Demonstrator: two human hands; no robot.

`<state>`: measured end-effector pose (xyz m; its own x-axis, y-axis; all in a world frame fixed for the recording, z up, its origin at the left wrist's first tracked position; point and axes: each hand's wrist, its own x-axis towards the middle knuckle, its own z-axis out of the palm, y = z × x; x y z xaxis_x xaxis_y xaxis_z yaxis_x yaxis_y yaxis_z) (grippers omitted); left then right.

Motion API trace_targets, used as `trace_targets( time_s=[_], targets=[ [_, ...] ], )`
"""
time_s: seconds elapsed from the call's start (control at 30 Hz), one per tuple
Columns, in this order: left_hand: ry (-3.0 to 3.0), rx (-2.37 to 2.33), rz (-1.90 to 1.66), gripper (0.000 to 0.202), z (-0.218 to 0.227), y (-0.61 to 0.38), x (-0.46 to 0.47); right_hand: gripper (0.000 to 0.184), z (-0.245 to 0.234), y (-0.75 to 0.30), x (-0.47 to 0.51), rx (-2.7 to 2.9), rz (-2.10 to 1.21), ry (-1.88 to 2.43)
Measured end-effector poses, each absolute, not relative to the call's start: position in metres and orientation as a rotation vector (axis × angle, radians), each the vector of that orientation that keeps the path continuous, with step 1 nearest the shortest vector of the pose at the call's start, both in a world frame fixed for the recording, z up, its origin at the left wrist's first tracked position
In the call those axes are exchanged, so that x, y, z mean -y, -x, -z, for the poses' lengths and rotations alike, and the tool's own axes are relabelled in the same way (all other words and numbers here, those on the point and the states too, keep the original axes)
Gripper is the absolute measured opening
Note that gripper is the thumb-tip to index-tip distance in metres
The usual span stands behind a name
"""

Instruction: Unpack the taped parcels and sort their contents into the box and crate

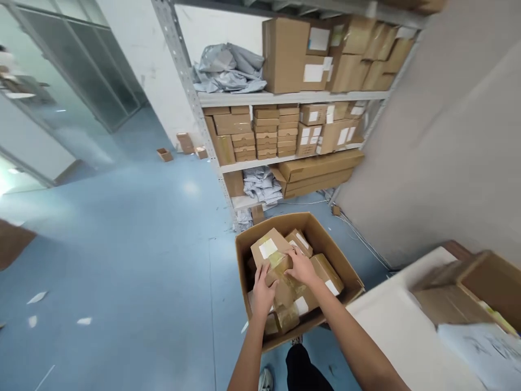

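A large open cardboard carton [337, 244] full of smaller packages is in front of me. On top of its contents lies a small taped cardboard box [279, 239] with a white label, tilted, its far corner near the carton's back wall. My left hand [264, 290] grips this box at its near left corner, thumb and fingers apart around the edge. At its right side, my right hand [300, 266] holds the same box, fingers bent over the edge. Beside my right wrist sits another brown box [325, 271]. More taped parcels [287, 317] lie beneath my hands.
Behind the carton stands a metal shelf rack [285, 98] with stacked boxes and grey plastic mailing bags [228, 68]. A white table [391, 309] at the right bears an open box [451, 298]. Paper scraps [84, 321] lie on the blue floor [142, 244].
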<state>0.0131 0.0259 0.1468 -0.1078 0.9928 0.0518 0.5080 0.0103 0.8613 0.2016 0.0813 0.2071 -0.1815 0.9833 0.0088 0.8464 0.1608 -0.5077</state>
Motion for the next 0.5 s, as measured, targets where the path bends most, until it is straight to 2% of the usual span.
trace_targets(
  time_s=[0.23, 0.5],
  targets=[
    [-1.906, -1.239, -0.967, 0.061, -0.211, -0.067, 0.007, 0.071, -0.275, -0.254, 0.045, 1.656, -0.199, 1.980],
    [-2.093, -0.641, -0.707, 0.067, -0.234, -0.176, 0.072, 0.060, -0.271, -0.327, 0.205, 1.081, 0.110, 2.237]
  ],
)
